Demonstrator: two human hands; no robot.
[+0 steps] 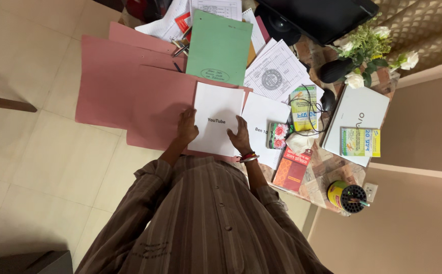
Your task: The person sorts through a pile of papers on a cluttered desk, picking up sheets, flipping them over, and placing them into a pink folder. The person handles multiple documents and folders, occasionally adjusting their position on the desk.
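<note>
Both hands, left hand (187,127) and right hand (241,137), lay with fingers spread flat on a white sheet (216,119) atop pink folders (130,86) covering the cluttered surface (327,162), with a tiled floor (38,167) at lower left.

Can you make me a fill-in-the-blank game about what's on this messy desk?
1. Both hands, left hand and right hand, rest on a ____ sheet of paper.
2. That sheet lies on a ____ folder.
3. The folder farther up the desk is ____.
4. The flowers beside the laptop are ____.

Missing words: white; pink; green; white
</note>
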